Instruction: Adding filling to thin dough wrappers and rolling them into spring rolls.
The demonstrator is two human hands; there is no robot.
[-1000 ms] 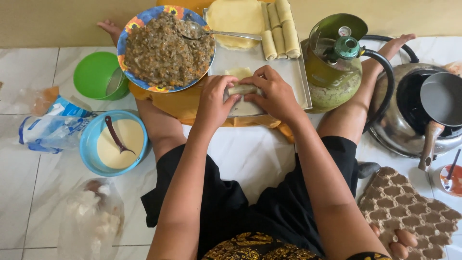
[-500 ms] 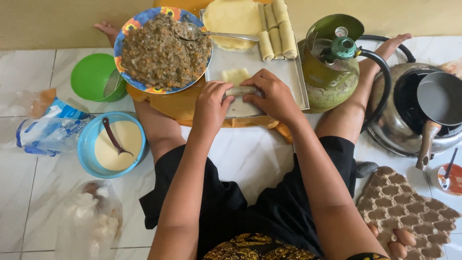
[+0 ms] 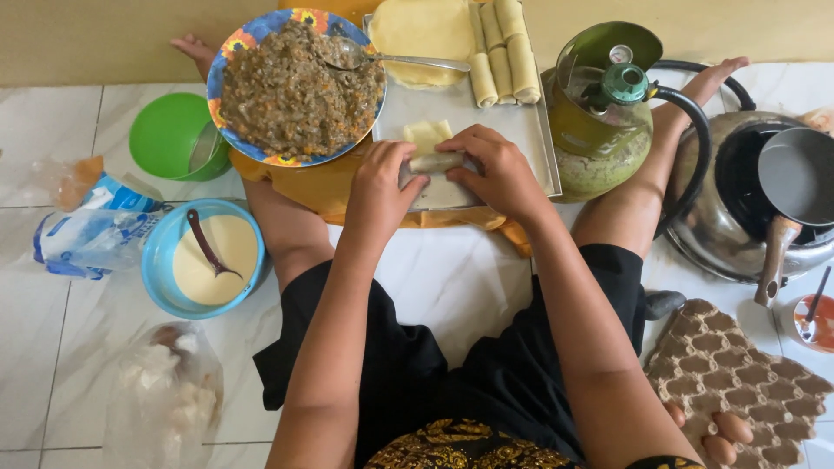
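Both my hands press on a pale, half-rolled wrapper (image 3: 432,149) lying on a metal tray (image 3: 521,139) in front of me. My left hand (image 3: 380,182) grips the roll's left end and my right hand (image 3: 495,170) grips its right end, with the wrapper's free flap pointing away from me. At the tray's far end lie three finished rolls (image 3: 504,45) beside a stack of flat round wrappers (image 3: 421,33). A colourful plate (image 3: 228,65) heaped with brown minced filling sits left of the tray, a metal spoon (image 3: 382,59) resting in it.
A green gas cylinder (image 3: 599,113) with a black hose stands right of the tray, beside a stove with a small pan (image 3: 795,178). A blue bowl of batter (image 3: 204,256), a green bowl (image 3: 169,135), plastic bags (image 3: 91,227) and an egg carton (image 3: 738,378) lie on the tiled floor.
My hands stay on the roll and have turned it slightly further over the filling. The view has shifted a little.
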